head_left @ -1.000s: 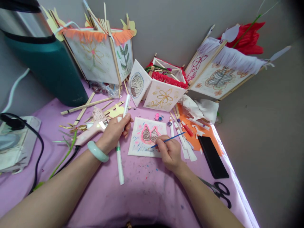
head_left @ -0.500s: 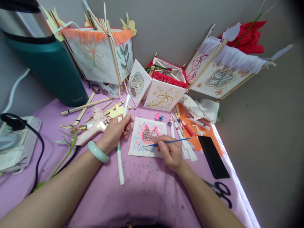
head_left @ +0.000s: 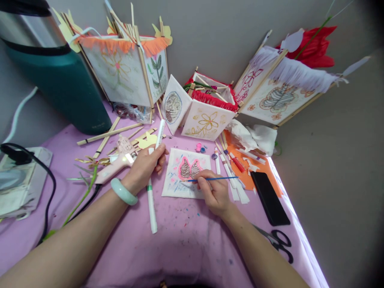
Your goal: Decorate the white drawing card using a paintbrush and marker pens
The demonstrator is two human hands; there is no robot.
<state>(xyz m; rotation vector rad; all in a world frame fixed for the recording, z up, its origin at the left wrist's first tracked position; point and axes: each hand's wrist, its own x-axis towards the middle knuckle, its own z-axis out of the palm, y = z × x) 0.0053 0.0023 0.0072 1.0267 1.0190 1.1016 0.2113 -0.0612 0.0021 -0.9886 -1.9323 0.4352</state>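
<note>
A square white panel (head_left: 169, 188) lies flat on the table, painted with two dark striped leaf-like shapes edged in pink and many small blue strokes. My right hand (head_left: 213, 192) pinches a thin blue paintbrush (head_left: 222, 178), its tip at the lower middle of the panel. To the panel's left, my left hand (head_left: 151, 161) is closed around a white marker (head_left: 160, 134) that points up and away. Below that hand lies another white marker with a green band (head_left: 151, 212). Small pink and blue paint lids (head_left: 199, 147) sit just behind the panel.
Decorated paper lanterns (head_left: 114, 76) stand along the wall. At left are a green bottle (head_left: 69, 92), a pink glue gun (head_left: 112, 170), wooden sticks (head_left: 112, 133) and a power strip (head_left: 33, 188). At right lie markers, orange paper (head_left: 247, 182), a black phone (head_left: 270, 199) and scissors (head_left: 279, 242).
The brush in my right hand has shifted slightly to the left and its tip up a little. More blue strokes show near the tip. My left hand has stayed still.
</note>
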